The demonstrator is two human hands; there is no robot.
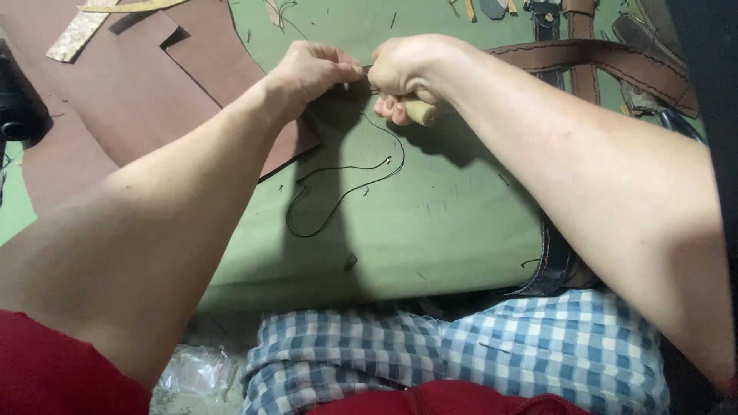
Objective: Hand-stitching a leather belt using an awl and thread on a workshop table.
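Nearest the camera, checked cloth [461, 353] covers the lap below a green bench [430, 223], where black thread [338, 192] loops. Beyond the thread, the left hand [311, 73] pinches its end, fingers closed. Beside it, the right hand [403, 73] grips a wooden-handled tool [421, 112] against a brown leather strap [592, 58].

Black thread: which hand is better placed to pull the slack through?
Left, probably. The left hand pinches at the stitch point where the black thread leads up. The right hand is wrapped around a wooden tool handle, so it's occupied.
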